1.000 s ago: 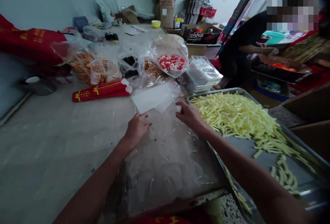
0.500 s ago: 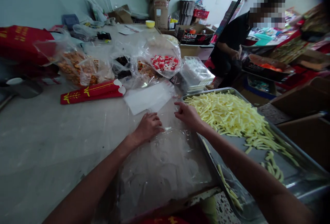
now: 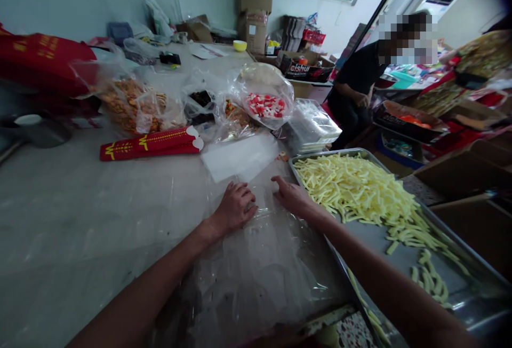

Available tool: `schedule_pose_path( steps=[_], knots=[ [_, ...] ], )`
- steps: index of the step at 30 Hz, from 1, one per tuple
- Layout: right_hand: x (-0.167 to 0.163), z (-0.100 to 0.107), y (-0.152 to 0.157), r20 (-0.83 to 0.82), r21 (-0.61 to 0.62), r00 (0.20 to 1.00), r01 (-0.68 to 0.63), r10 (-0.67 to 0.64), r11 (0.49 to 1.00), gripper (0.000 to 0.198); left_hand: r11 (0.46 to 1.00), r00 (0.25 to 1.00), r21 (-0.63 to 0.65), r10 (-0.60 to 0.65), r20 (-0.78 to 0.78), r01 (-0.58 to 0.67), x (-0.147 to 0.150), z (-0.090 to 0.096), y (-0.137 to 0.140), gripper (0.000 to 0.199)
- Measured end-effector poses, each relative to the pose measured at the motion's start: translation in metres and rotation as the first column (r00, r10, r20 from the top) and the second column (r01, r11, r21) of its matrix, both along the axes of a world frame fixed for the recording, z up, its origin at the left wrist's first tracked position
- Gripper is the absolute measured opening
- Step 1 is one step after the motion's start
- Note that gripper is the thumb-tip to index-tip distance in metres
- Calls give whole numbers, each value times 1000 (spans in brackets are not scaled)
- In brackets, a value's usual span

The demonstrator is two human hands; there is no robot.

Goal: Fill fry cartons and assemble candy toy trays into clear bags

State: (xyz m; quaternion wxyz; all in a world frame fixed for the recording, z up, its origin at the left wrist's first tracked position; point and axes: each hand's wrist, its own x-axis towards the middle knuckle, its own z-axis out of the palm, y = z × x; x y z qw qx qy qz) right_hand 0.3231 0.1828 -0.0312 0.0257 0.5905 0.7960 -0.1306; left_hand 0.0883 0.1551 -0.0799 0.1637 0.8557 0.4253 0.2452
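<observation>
My left hand (image 3: 237, 206) lies on a sheet of clear moulded plastic (image 3: 256, 262), its fingers loosely bent and slightly apart. Facing it, my right hand (image 3: 294, 197) has the index finger stretched out and the other fingers curled under, with nothing visible in them. Clear, shiny plastic shows between both hands. Just beyond them lies a white sheet (image 3: 240, 156). To the right of my right hand, a metal tray (image 3: 368, 233) carries a heap of pale yellow strips (image 3: 360, 188) like foam fries.
Flat red cartons (image 3: 152, 144) with yellow marks lie left. Behind are bags of small pieces (image 3: 132, 105), a bag of red-and-white pieces (image 3: 266, 105) and stacked clear plastic boxes (image 3: 312, 124). A person in black (image 3: 356, 81) sits at the back right near open cardboard boxes (image 3: 468, 166).
The camera view has tilted up a little, so things sit lower and further right in the picture. Both hands keep nearly the same place by the clear plastic.
</observation>
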Motion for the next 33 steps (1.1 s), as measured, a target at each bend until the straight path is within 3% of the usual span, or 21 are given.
schedule_pose_path(
  steps=[8,11,14,18,21,24,28,33],
  knots=[
    [5,3,-2,-59,47,998,1,2,999,41,999,1000,-53,-15,-18,14,3,11,0,15],
    [6,13,-3,-107,128,994,53,-39,990,41,998,1000,-61,-12,10,13,1,17,-4,17],
    [20,31,-14,-137,238,989,86,-55,968,39,996,994,9,-93,57,92,-10,28,-12,18],
    [59,59,-56,-160,372,983,140,-85,917,28,989,991,78,-126,50,122,-40,45,-34,23],
    [83,68,-109,-265,464,949,280,-170,840,23,993,996,78,-90,-24,91,-74,54,-63,24],
    [93,56,-168,-344,472,914,366,-214,802,21,986,995,159,-32,-95,47,-112,57,-104,18],
    [94,21,-225,-349,499,922,335,-168,800,18,942,983,332,97,-153,-42,-151,56,-163,13],
    [97,-11,-251,-324,607,941,286,-97,741,16,890,944,437,246,-222,-129,-150,55,-224,11]
  ],
)
